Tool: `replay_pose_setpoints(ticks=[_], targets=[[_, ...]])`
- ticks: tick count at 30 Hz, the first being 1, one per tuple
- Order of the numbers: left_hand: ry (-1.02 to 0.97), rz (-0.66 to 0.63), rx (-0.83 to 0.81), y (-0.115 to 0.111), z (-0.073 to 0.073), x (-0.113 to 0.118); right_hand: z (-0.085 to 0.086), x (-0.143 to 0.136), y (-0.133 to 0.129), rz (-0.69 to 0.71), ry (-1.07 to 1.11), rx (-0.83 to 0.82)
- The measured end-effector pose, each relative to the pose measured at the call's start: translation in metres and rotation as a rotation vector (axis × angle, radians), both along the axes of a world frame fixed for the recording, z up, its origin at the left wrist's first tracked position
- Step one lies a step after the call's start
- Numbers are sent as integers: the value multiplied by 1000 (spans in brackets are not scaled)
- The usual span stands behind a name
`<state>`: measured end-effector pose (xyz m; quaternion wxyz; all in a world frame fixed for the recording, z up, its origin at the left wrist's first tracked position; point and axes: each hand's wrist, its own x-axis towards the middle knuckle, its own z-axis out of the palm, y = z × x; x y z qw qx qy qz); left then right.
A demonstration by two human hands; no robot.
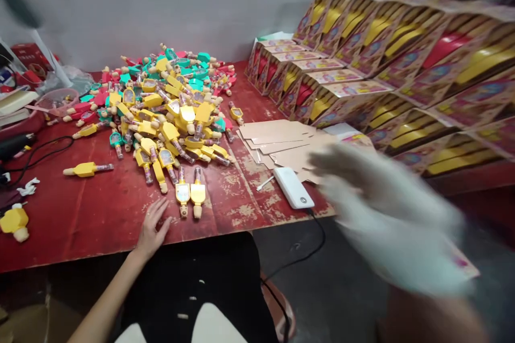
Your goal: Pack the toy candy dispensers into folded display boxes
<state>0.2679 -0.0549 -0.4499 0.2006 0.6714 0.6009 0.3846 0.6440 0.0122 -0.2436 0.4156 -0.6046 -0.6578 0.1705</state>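
Right hand (396,217) (gloved) near cardboard (277,136)

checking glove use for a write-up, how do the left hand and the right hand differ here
The left hand is bare, while the right hand wears a pale glove. The left hand lies on the red table beside two yellow toys; the right hand shows nearer the flat cardboard pieces. The left hand looks fairly sharp, the right hand blurred. Both reach in from the bottom of the view.
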Motion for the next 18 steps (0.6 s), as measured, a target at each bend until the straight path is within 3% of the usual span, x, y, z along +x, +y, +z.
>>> replay_pose_setpoints(ticks=[3,5,7,10,12,14,16,18], targets=[[137,-128,18,2,-6,23,-66,-20,93,-95,-59,-346],[249,-232,10,4,-8,44,-106,-20,149,-162,-107,-419],[353,-311,-16,11,-10,64,-134,-16,190,-207,-140,-452],[450,-312,-64,33,-15,80,-159,-14,222,-206,-133,-485],[477,-251,-85,49,-18,80,-169,-13,224,-179,-82,-484],[490,-177,-100,61,-18,75,-179,-7,210,-154,13,-472],[502,-109,-103,66,-15,70,-191,7,175,-154,152,-447],[510,-63,-64,68,-10,67,-208,27,122,-208,284,-412]])
